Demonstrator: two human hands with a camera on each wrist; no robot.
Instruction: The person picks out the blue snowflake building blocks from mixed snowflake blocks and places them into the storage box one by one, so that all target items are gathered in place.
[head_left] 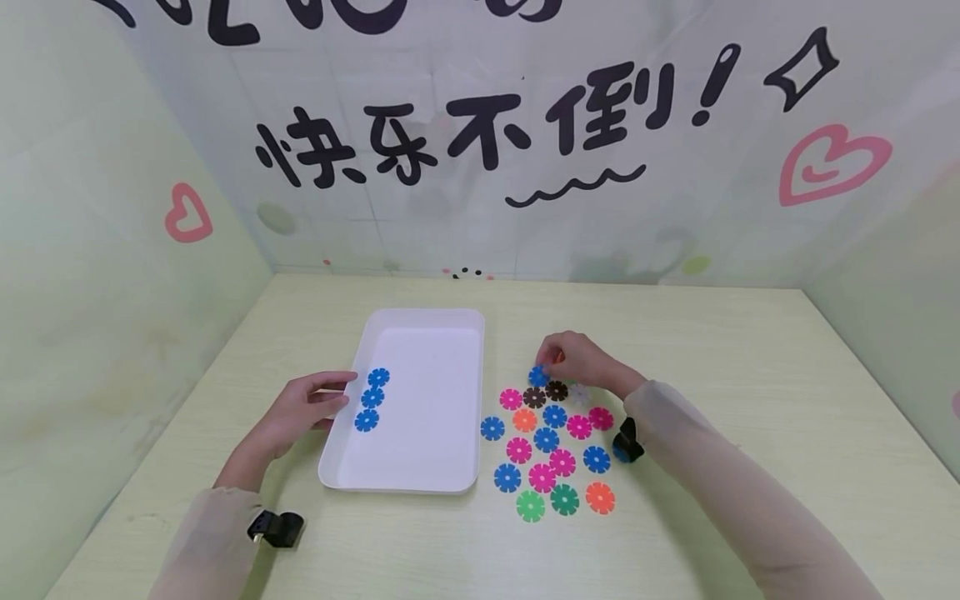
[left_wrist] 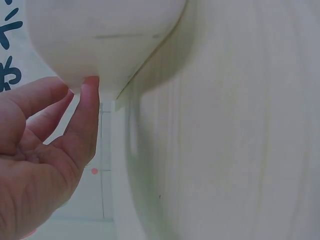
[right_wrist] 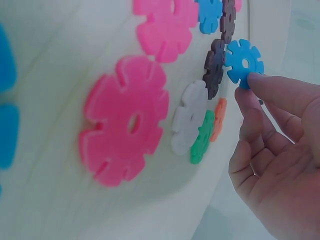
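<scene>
On the table lies a white tray (head_left: 420, 400) with three blue snowflake discs (head_left: 372, 397) in a slanted line along its left side. My left hand (head_left: 300, 408) holds the tray's left edge; in the left wrist view its thumb (left_wrist: 90, 100) presses the outer wall, with the fingers at the rim. Right of the tray, my right hand (head_left: 577, 358) pinches a blue snowflake disc (right_wrist: 244, 63) between thumb and fingers, at the far end of a spread of loose discs. Two dark brown discs (head_left: 556, 391) and a whitish disc (right_wrist: 190, 117) lie beside that hand.
Several more snowflake discs cover the table right of the tray: pink (head_left: 562, 462), blue (head_left: 507, 477), orange (head_left: 600, 497) and green (head_left: 565, 499). A printed wall sheet (head_left: 465, 233) rises behind the table (head_left: 712, 358), with side panels left and right.
</scene>
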